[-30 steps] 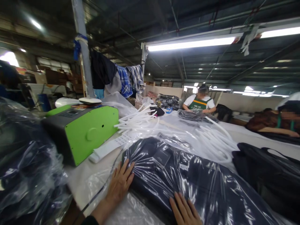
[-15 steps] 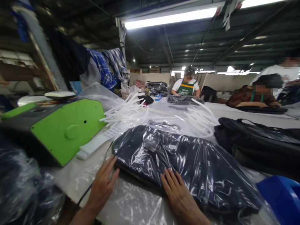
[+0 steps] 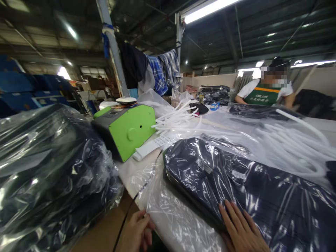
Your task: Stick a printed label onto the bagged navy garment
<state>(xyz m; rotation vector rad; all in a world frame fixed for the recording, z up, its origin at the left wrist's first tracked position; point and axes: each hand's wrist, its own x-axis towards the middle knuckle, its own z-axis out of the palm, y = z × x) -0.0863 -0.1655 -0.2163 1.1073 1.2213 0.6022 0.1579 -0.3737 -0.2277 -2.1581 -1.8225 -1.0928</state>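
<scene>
Flanking the bagged garment: green machine, white tubes.

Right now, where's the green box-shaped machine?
Head view, left of centre: the green box-shaped machine sits on the white table, between the bagged dark garment pile and the white tubes.

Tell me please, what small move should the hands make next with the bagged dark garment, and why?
Probably the left hand should fold the loose clear plastic bag end it pinches under the dark folded garment. The right hand lies flat on the garment, and that open end lies slack and wrinkled.
</scene>
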